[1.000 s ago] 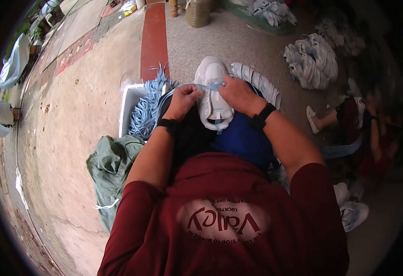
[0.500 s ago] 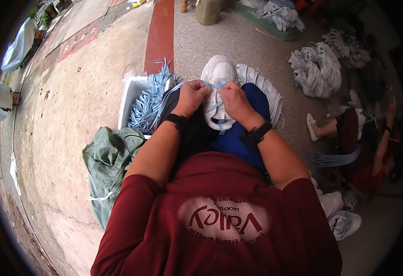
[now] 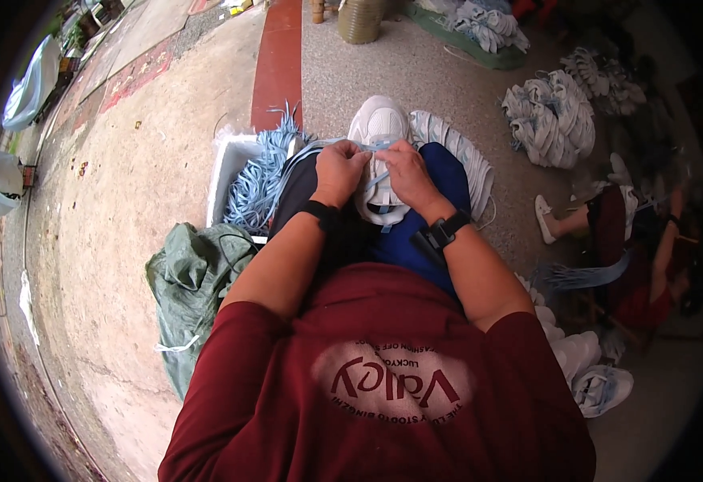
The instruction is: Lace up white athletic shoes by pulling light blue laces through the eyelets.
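Observation:
A white sneaker [image 3: 383, 122] rests across my lap with its toe pointing away from me. Light blue shoelace [image 3: 380, 177] crosses its tongue area in part. My left hand [image 3: 340, 171] pinches the lace at the left of the eyelets. Opposite it, my right hand [image 3: 409, 174] pinches the lace too, its fingertips at the right eyelet edge. The fingertips nearly meet over the shoe and hide the eyelets there. Blue strands run from my left hand toward a pile of light blue laces [image 3: 253, 191] in a white foam box [image 3: 216, 178].
Stacked white shoe pieces [image 3: 473, 165] lie just right of my knee. A green sack [image 3: 195, 265] slumps by my left arm. Heaped shoes [image 3: 548, 120] sit farther right, near another person's leg [image 3: 568, 226] and a bundle of blue laces [image 3: 584, 275]. White shoes [image 3: 600, 390] lie behind my right elbow.
My hands have drawn slightly closer together over the shoe, and my right fingers have shifted their hold a little. The shoe stays in nearly the same place.

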The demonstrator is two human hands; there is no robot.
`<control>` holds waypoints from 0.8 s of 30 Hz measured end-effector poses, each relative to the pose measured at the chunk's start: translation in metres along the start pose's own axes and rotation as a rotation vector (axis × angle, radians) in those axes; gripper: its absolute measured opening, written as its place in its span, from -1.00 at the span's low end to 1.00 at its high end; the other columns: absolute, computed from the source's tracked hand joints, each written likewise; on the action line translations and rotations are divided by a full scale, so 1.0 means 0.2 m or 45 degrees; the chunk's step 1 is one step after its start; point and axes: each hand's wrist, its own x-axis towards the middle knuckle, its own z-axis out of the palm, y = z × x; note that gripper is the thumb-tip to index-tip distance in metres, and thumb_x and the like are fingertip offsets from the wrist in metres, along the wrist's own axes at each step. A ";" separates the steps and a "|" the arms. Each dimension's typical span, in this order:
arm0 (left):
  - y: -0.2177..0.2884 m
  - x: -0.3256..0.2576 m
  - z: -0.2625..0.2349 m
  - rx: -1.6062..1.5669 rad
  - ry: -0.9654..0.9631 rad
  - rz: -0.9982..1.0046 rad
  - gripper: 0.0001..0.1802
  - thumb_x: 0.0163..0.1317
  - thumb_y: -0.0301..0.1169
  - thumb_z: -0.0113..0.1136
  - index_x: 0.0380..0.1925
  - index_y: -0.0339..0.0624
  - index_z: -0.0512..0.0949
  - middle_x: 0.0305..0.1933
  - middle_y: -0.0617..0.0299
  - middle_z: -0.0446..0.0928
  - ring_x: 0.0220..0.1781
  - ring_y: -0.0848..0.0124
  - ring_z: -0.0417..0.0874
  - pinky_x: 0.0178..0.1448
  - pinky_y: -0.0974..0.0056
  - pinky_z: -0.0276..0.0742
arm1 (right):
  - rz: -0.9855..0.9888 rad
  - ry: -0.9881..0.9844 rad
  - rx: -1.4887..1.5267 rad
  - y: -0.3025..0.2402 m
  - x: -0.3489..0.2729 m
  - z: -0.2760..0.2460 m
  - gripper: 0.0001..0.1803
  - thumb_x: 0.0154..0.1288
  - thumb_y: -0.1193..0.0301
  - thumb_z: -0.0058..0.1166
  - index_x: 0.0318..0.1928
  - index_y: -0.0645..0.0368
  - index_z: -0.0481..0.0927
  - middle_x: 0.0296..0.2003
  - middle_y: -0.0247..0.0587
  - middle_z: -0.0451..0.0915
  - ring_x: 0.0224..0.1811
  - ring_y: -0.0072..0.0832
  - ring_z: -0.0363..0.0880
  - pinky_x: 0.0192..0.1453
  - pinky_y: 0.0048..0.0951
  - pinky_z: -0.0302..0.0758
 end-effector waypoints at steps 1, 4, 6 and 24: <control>0.03 -0.02 -0.01 0.056 0.039 0.058 -0.76 -0.01 -0.28 0.23 -0.58 -0.27 0.55 -0.54 -0.02 0.55 -0.45 0.09 0.60 -0.33 0.14 0.48 | 0.002 0.000 0.001 0.00 0.00 0.00 -0.77 0.03 0.64 -0.10 -0.31 0.26 0.60 -0.37 0.04 0.50 -0.25 -0.10 0.50 -0.15 -0.28 0.43; 0.09 -0.05 -0.01 0.582 0.022 0.381 -0.75 0.07 -0.30 0.13 -0.57 -0.30 0.52 -0.52 0.02 0.56 -0.48 0.12 0.59 -0.31 0.11 0.49 | 0.031 0.003 -0.013 0.01 0.01 0.01 -0.77 0.03 0.64 -0.10 -0.32 0.24 0.61 -0.37 0.03 0.50 -0.24 -0.10 0.50 -0.14 -0.25 0.43; 0.08 -0.07 -0.01 0.611 -0.093 0.419 -0.73 0.07 -0.26 0.09 -0.50 -0.29 0.54 -0.42 -0.04 0.55 -0.33 0.01 0.58 -0.19 0.05 0.49 | 0.048 -0.026 -0.048 0.02 0.01 0.01 -0.76 0.02 0.67 -0.07 -0.29 0.25 0.59 -0.33 -0.02 0.50 -0.23 -0.15 0.51 -0.11 -0.32 0.44; -0.10 -0.03 -0.03 -0.184 -0.269 0.107 -0.75 0.00 -0.42 0.09 -0.32 -0.30 0.58 -0.36 -0.03 0.59 -0.31 0.18 0.63 -0.17 0.25 0.51 | -0.263 -0.029 -0.521 -0.11 0.05 0.03 -0.98 -0.09 0.54 -0.02 -0.56 0.21 0.48 -0.45 -0.07 0.42 -0.38 -0.14 0.41 -0.30 -0.25 0.35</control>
